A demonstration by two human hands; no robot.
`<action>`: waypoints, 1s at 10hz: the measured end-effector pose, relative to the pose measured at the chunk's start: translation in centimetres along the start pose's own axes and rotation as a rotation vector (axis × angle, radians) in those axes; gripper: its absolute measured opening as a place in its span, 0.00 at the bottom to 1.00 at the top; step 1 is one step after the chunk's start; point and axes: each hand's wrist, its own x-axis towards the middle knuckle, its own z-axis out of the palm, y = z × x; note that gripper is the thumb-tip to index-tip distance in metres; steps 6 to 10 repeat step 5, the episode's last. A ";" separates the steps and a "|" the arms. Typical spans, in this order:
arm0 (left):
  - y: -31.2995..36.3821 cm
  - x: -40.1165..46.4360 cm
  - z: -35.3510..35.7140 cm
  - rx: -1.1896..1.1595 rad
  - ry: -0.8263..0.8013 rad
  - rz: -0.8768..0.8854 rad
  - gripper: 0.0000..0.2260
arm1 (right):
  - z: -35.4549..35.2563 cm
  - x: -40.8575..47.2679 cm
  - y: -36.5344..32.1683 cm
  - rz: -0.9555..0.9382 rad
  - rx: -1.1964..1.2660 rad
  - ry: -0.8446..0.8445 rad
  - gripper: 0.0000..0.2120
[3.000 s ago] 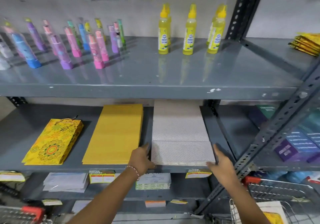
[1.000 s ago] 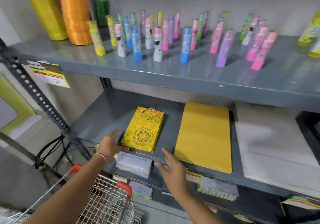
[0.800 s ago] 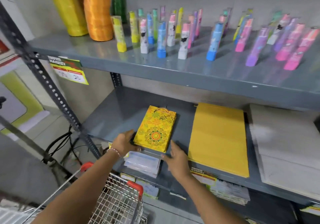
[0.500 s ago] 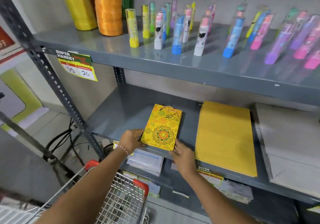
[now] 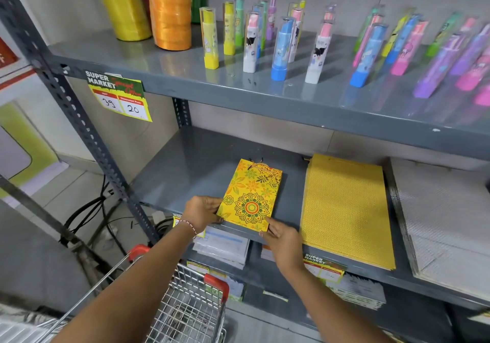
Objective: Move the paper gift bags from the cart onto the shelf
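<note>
A small yellow floral gift bag (image 5: pixel 252 195) lies flat on the grey middle shelf (image 5: pixel 193 172), its handles toward the back. My left hand (image 5: pixel 202 212) grips its near left corner. My right hand (image 5: pixel 282 238) touches its near right corner with the fingertips. To the right lie a stack of plain yellow gift bags (image 5: pixel 344 210) and a stack of white patterned bags (image 5: pixel 445 223). The wire cart (image 5: pixel 185 313) with red handle caps stands below my arms; I cannot see its contents.
The upper shelf (image 5: pixel 238 82) holds yellow and orange ribbon rolls (image 5: pixel 169 8) and several coloured tubes (image 5: pixel 281 48). A price tag (image 5: pixel 119 96) hangs from its edge. A perforated upright (image 5: pixel 71 103) stands at left. Paper packs (image 5: pixel 222 244) lie on the lower shelf.
My view swung left from the white bag stack to the floral bag. Both hands closed in on the floral bag's near corners, and it now sits slightly straighter and further right.
</note>
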 end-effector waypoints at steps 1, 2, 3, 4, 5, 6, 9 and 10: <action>-0.1 -0.2 0.1 -0.064 -0.001 0.004 0.22 | -0.1 -0.1 0.0 0.006 0.017 -0.011 0.23; 0.0 -0.4 -0.1 -0.066 -0.003 0.013 0.22 | -0.1 -0.2 -0.3 0.014 0.023 -0.003 0.23; -0.1 -0.9 -0.1 -0.009 -0.026 0.050 0.24 | 0.2 -0.3 -0.1 0.011 0.013 -0.013 0.24; 0.7 -1.8 -0.8 0.110 0.020 0.052 0.25 | 0.1 -0.9 -0.9 -0.011 -0.021 -0.007 0.26; 0.9 -4.7 -0.1 0.273 0.187 0.086 0.29 | -0.7 -3.6 -1.7 -0.127 -0.096 0.127 0.18; 0.9 -4.7 -0.1 0.273 0.187 0.086 0.29 | -0.7 -3.6 -1.7 -0.127 -0.096 0.127 0.18; 0.9 -4.7 -0.1 0.273 0.187 0.086 0.29 | -0.7 -3.6 -1.7 -0.127 -0.096 0.127 0.18; 0.9 -4.7 -0.1 0.273 0.187 0.086 0.29 | -0.7 -3.6 -1.7 -0.127 -0.096 0.127 0.18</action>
